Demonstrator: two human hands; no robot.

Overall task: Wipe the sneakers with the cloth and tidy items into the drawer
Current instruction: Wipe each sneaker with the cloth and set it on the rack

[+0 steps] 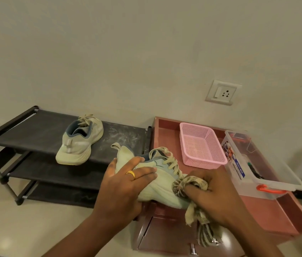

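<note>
Sneaker is gripped round the heel by the left hand, cloth bunched in the right hand. Probably light with a soft upper, so best held by the firmer heel.

We cannot see the toe of the held sneaker: the cloth and our right hand cover it, and our left hand hides much of its side. The cloth's hanging end is blurred. The clear box's contents we cannot make out.

pink basket and clear box crowd cabinet top
</note>
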